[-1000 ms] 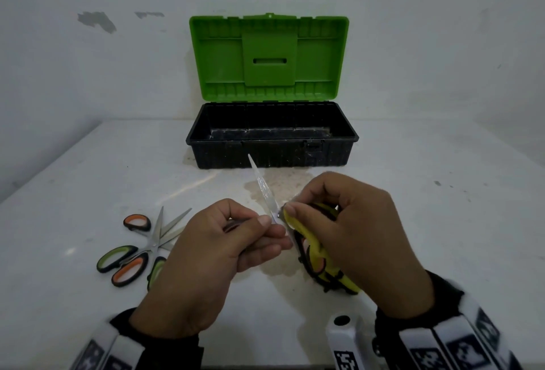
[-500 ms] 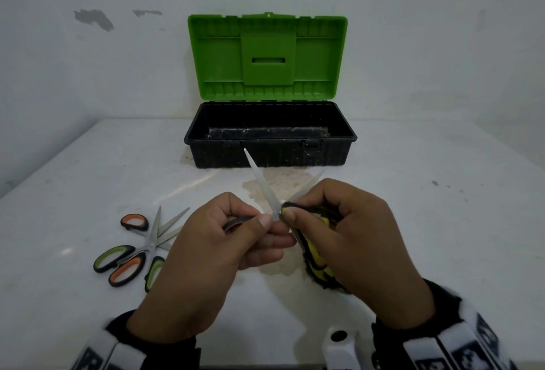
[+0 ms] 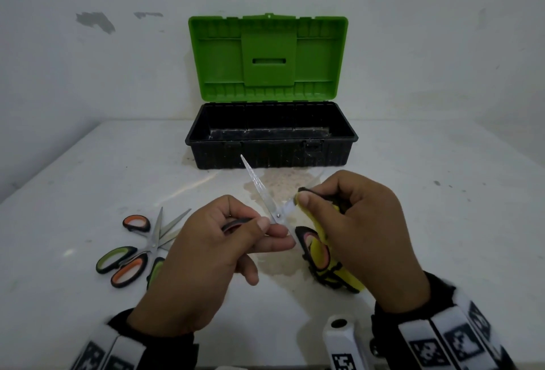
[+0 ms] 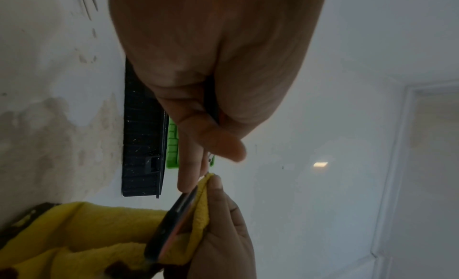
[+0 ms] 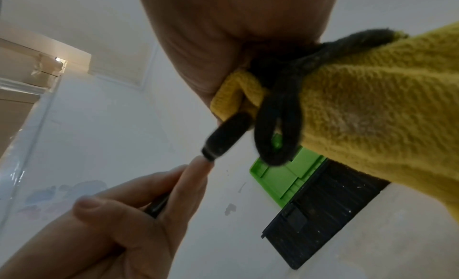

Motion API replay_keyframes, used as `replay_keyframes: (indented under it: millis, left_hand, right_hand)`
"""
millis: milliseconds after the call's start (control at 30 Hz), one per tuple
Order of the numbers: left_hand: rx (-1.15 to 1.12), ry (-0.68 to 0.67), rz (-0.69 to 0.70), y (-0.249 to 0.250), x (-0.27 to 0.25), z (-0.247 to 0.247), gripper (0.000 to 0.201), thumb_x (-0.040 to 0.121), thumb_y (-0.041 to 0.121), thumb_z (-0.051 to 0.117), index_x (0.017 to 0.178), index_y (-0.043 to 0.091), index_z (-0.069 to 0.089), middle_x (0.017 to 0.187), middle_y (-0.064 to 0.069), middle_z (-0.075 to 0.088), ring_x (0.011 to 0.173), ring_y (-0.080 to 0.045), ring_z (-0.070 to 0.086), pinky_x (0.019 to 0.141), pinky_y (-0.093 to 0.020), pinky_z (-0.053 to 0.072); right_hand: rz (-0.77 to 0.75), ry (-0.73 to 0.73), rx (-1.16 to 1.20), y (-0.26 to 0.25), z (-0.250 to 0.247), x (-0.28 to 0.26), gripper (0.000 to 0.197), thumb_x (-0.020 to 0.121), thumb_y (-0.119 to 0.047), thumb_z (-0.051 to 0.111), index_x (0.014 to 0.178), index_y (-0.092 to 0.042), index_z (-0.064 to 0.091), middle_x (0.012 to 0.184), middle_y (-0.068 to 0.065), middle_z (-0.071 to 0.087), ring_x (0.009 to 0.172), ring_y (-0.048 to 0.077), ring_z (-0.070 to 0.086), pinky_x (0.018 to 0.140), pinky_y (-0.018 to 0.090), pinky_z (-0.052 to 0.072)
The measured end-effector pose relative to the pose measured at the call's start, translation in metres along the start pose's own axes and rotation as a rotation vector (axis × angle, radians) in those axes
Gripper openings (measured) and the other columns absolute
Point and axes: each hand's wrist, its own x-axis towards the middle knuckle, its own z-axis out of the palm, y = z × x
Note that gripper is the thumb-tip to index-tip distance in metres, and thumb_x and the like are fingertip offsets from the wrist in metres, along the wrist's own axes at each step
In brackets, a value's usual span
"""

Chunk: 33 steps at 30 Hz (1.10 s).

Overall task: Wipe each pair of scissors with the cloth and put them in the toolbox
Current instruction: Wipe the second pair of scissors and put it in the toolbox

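My left hand [image 3: 272, 226] pinches one dark handle of a pair of scissors [image 3: 256, 184] held above the table. Its blades stand apart: one points up-left toward the toolbox, the other runs right into a yellow cloth with black trim [image 3: 323, 254]. My right hand [image 3: 306, 200] pinches that cloth around the second blade. The scissors' free handle loop [image 3: 308, 241] hangs by the cloth. The toolbox [image 3: 271, 157], black with its green lid [image 3: 267, 57] up, stands open behind. In the left wrist view my left hand's fingertips [image 4: 218, 145] meet the cloth [image 4: 99, 234]. The right wrist view shows bunched cloth [image 5: 372, 106].
Two more pairs of scissors [image 3: 138, 248], with orange and green handles, lie crossed on the white table [image 3: 442, 222] at the left. A brownish stain [image 3: 283, 181] marks the table in front of the toolbox. A white wall stands close behind.
The scissors' blades have spread apart and the pivot now shows. My right hand with the cloth has slid up and right along the second blade. My left hand stays put.
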Motion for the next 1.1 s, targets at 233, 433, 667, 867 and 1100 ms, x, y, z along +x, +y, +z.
replay_keyframes:
  millis: [233,433,667,867,1100]
  left_hand:
    - [0.035,-0.012,0.032,0.002,0.001,-0.001,0.005,0.093,0.000,0.056,0.093,-0.004,0.053,0.084,-0.017,0.077,0.082,-0.029,0.076,0.036,-0.022,0.045]
    - [0.032,-0.004,0.012,0.001,0.003,-0.001,0.008,0.092,0.000,0.058,0.096,-0.005,0.053,0.083,-0.016,0.077,0.080,-0.027,0.077,0.044,-0.023,0.053]
    - [0.069,-0.009,0.029,0.001,0.002,0.002,0.008,0.091,0.000,0.059,0.096,-0.005,0.054,0.082,-0.014,0.077,0.078,-0.025,0.077,0.047,-0.023,0.055]
    - [0.077,0.017,0.066,-0.002,0.001,0.002,0.007,0.091,0.001,0.059,0.094,-0.003,0.055,0.081,-0.013,0.077,0.079,-0.025,0.077,0.050,-0.024,0.056]
    - [0.120,0.022,0.129,-0.003,-0.001,0.004,0.010,0.090,0.001,0.060,0.094,-0.005,0.054,0.080,-0.011,0.077,0.076,-0.022,0.077,0.051,-0.026,0.058]
  right_hand:
    - [-0.083,-0.059,0.018,-0.004,0.007,-0.007,0.009,0.082,-0.025,0.077,0.078,-0.019,0.073,0.072,-0.012,0.070,0.071,0.005,0.065,0.061,0.010,0.049]
    - [-0.019,0.031,-0.040,0.004,0.007,0.000,0.010,0.083,-0.027,0.077,0.076,-0.023,0.071,0.067,-0.014,0.066,0.069,0.006,0.062,0.058,0.007,0.042]
    - [-0.073,-0.043,-0.012,-0.004,0.011,-0.008,0.011,0.084,-0.025,0.076,0.076,-0.019,0.071,0.065,-0.011,0.066,0.065,0.007,0.064,0.056,0.014,0.048]
    - [-0.022,0.081,-0.061,0.003,0.008,0.000,0.011,0.084,-0.026,0.076,0.075,-0.022,0.070,0.065,-0.014,0.064,0.070,0.006,0.060,0.058,0.007,0.042]
    - [-0.039,0.089,-0.026,0.000,0.010,-0.004,0.013,0.084,-0.026,0.076,0.073,-0.022,0.069,0.064,-0.015,0.063,0.068,0.004,0.061,0.057,0.007,0.042]
